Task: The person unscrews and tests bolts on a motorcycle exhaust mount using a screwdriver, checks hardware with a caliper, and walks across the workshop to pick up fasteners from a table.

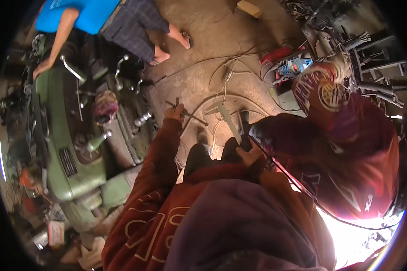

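Note:
My left hand (174,113) reaches forward beside the green lathe, its fingers closed round a thin dark metal bar with a thicker middle (178,103). One end of the bar (195,119) slants down to the right over the floor. In front of my lap my right hand (250,154) grips the near, dark end of a large caliper (230,122). The caliper's pale beam points away from me, and its jaws (214,108) are at the far end. A co-worker's dark sleeve (271,128) comes close to the caliper from the right; that person's hand is hidden.
The green lathe (70,180) with levers fills the left side. A person in a blue shirt (83,16) rests a hand on it. At right, a co-worker in a cap (332,92) leans in close. Cables (239,72), a blue machine (295,66) and metal stock (380,92) lie beyond.

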Demonstrator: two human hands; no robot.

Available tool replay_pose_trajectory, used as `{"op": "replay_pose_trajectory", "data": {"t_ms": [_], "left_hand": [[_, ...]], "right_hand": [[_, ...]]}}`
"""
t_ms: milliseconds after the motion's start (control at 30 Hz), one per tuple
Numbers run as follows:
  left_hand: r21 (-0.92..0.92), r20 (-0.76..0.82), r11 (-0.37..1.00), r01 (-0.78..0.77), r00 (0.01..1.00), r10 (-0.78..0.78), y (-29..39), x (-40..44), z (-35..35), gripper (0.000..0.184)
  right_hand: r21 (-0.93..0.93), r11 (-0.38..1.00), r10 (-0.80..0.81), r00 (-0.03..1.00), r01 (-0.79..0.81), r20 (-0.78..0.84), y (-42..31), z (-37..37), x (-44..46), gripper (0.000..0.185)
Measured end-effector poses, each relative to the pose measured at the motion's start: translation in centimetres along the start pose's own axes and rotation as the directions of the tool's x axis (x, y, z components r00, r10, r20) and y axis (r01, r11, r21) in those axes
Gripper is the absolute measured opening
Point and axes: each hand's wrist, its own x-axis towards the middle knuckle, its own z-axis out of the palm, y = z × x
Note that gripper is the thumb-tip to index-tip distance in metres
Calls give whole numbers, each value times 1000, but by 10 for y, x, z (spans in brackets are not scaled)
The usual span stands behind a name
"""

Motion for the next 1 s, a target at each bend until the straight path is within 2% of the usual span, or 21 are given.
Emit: {"op": "replay_pose_trajectory", "data": {"t_ms": [33, 100, 133, 167, 233, 300, 367, 467, 500, 567, 633, 767, 833, 900, 933, 967, 1000], "left_hand": [[-11, 72, 996, 91, 993, -90, 31, 19, 10, 37], [35, 199, 991, 128, 971, -133, 105, 38, 39, 34], [-21, 264, 989, 143, 955, -133, 130, 54, 58, 33], [-74, 322, 985, 157, 938, -125, 149, 76, 77, 33], [-129, 473, 980, 153, 878, -75, 175, 125, 114, 33], [-89, 502, 989, 121, 863, -60, 208, 159, 155, 34], [-57, 522, 993, 105, 851, -60, 228, 186, 185, 36], [-63, 584, 993, 100, 811, -45, 261, 228, 227, 37], [-52, 587, 994, 91, 809, -44, 265, 246, 236, 37], [-27, 644, 967, 254, 744, -178, 281, 280, 262, 38], [-16, 643, 981, 195, 753, -139, 305, 298, 290, 39], [28, 675, 963, 267, 706, -216, 348, 351, 336, 36], [47, 630, 968, 248, 744, -221, 368, 384, 363, 35], [90, 639, 926, 366, 692, -335, 369, 453, 387, 36], [158, 539, 926, 344, 756, -372, 390, 462, 403, 46], [242, 633, 907, 344, 653, -416, 366, 528, 408, 60], [298, 559, 805, 513, 590, -583, 364, 562, 423, 69]], "right_hand": [[4, 1000, 12, 1000, -12, -17, 6, 4, 17, 56], [-29, 998, 44, 976, -52, -215, 22, 13, 36, 61], [19, 989, 146, 967, -145, -209, -17, 3, 36, 62], [32, 986, 164, 962, -161, -218, -27, -1, 44, 62], [191, 951, 290, 917, -244, -275, -35, -10, 66, 48], [301, 933, 292, 904, -197, -312, -11, -15, 92, 42], [298, 897, 430, 803, -327, -412, 2, -29, 107, 42], [355, 859, 506, 722, -370, -472, 13, -48, 124, 42], [373, 847, 525, 700, -378, -484, 13, -54, 133, 42], [414, 817, 572, 652, -402, -497, 12, -61, 147, 41], [447, 791, 608, 614, -418, -503, 7, -70, 167, 41], [487, 749, 660, 567, -449, -493, -3, -84, 228, 41], [488, 739, 672, 555, -464, -491, -8, -94, 274, 41], [481, 742, 670, 554, -467, -495, -19, -111, 338, 41], [475, 745, 666, 551, -468, -502, -24, -121, 374, 41], [469, 748, 664, 548, -470, -509, -34, -129, 411, 41], [467, 746, 666, 537, -474, -518, -43, -139, 449, 41]]}}
